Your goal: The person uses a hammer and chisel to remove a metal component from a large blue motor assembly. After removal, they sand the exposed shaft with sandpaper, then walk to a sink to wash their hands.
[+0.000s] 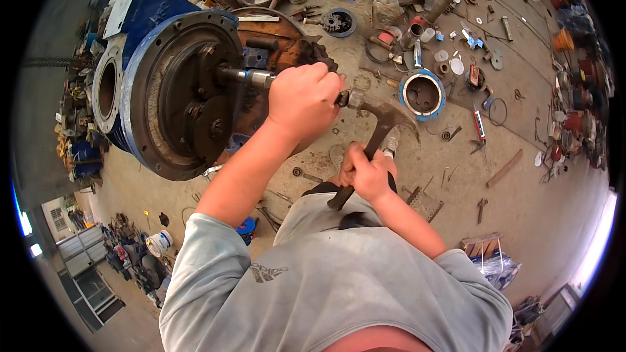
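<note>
My left hand (pixel 305 101) is closed round a metal rod (pixel 257 78) with a blue band. The rod's far end meets the round inner parts of a big blue machine housing (pixel 147 85); its near end sticks out of my fist. In my right hand (pixel 366 173) is a claw hammer (pixel 380 129), gripped by its dark handle. The hammer's head is right by the rod's near end; whether they touch I cannot tell. Inside the housing sit two dark round discs (pixel 212 127) with bolts, close to the rod's tip.
Behind the housing stands a rusty orange machine part (pixel 277 32). A blue-rimmed ring (pixel 422 94), a caulking gun (pixel 479 124) and a black round tray (pixel 339 23) lie on the floor to the right and beyond. Many loose parts line the far side. A white bucket (pixel 158 243) stands at the left.
</note>
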Demonstrator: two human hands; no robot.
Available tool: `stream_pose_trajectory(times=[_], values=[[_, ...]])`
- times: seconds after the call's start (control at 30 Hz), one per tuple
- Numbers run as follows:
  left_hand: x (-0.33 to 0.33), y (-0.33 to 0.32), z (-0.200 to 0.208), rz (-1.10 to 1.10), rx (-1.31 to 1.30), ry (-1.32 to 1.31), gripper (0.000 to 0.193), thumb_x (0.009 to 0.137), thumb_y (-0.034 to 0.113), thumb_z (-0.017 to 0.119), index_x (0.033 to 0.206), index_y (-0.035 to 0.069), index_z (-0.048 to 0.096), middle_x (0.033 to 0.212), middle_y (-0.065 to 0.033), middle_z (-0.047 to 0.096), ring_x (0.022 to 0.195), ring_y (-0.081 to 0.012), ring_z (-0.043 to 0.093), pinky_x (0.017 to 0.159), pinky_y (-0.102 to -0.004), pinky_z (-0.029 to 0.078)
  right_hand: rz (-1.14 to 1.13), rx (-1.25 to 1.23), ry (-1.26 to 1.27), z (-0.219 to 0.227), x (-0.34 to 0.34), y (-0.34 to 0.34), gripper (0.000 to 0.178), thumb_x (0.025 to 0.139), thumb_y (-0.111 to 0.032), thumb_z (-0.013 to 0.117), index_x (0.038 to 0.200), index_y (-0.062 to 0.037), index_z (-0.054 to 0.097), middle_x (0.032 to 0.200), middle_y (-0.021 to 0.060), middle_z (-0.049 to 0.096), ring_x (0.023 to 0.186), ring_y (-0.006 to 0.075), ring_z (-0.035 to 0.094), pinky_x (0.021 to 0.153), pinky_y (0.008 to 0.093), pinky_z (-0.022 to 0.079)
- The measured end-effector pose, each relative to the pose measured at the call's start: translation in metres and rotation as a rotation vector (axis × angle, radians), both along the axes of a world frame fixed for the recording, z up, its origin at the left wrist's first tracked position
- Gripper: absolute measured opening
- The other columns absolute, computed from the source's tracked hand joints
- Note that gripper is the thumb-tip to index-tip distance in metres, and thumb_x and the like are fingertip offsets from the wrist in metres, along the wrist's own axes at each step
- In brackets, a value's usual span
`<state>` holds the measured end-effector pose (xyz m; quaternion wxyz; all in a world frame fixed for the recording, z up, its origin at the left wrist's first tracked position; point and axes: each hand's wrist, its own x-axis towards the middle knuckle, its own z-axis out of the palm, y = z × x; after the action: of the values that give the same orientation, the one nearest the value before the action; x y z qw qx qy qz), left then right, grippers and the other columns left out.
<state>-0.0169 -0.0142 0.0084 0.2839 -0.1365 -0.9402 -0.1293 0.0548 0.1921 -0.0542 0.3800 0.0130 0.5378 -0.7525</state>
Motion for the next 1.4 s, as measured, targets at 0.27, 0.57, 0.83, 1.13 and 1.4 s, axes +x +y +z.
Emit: stream_pose_trajectory(times=[0.27, 0.57, 0.83, 1.13, 1.4], values=[[0.001, 0.001, -0.002, -0.007, -0.038, -0.01, 0.032, 0.08, 0.014, 0.078, 0.065, 0.011, 0.05, 0.065, -0.0049, 0.048, 0.059, -0.0263, 0.058, 0.052, -0.0385, 0.045, -0.423, -0.317, 0.295, -0.012, 0.009, 0.003, 0.044, 0.11, -0.026, 0.04, 0.07, -0.0087, 0.048, 0.057, 0.0029, 0.05, 0.045, 0.0155, 0.046, 0.046, 0.0319, 0.038], [0.004, -0.001, -0.001, 0.012, -0.055, -0.033, 0.03, 0.081, 0.017, 0.078, 0.066, 0.011, 0.052, 0.066, -0.0045, 0.05, 0.061, -0.0258, 0.059, 0.055, -0.0384, 0.046, -0.67, -0.638, 0.0, 0.01, 0.001, 0.015, 0.045, 0.11, -0.022, 0.037, 0.069, -0.0062, 0.047, 0.055, 0.0035, 0.044, 0.043, 0.0144, 0.038, 0.045, 0.0341, 0.037], [0.006, 0.0, -0.002, 0.015, -0.051, -0.048, 0.03, 0.08, 0.017, 0.078, 0.066, 0.012, 0.052, 0.067, -0.0041, 0.05, 0.061, -0.0259, 0.06, 0.055, -0.0386, 0.046, -0.352, -0.109, 0.097, 0.0, 0.007, 0.012, 0.045, 0.108, -0.025, 0.045, 0.066, -0.0088, 0.042, 0.054, 0.0039, 0.042, 0.043, 0.0148, 0.04, 0.045, 0.0339, 0.037], [0.004, -0.002, 0.001, 0.019, -0.063, -0.065, 0.028, 0.079, 0.017, 0.078, 0.068, 0.012, 0.053, 0.068, -0.0038, 0.051, 0.062, -0.0259, 0.06, 0.055, -0.0388, 0.046, -0.208, 0.037, -0.075, 0.011, 0.01, -0.001, 0.032, 0.107, -0.018, 0.053, 0.08, -0.0012, 0.054, 0.06, 0.0065, 0.052, 0.046, 0.0173, 0.047, 0.046, 0.0348, 0.038], [0.001, 0.0, 0.002, -0.007, -0.076, -0.078, 0.029, 0.08, 0.017, 0.078, 0.068, 0.012, 0.053, 0.068, -0.0038, 0.051, 0.062, -0.0258, 0.06, 0.055, -0.039, 0.046, -0.244, -0.074, 0.049, -0.023, 0.012, -0.007, 0.038, 0.108, -0.02, 0.041, 0.076, -0.0037, 0.054, 0.061, 0.0061, 0.053, 0.05, 0.0168, 0.05, 0.05, 0.034, 0.04]])
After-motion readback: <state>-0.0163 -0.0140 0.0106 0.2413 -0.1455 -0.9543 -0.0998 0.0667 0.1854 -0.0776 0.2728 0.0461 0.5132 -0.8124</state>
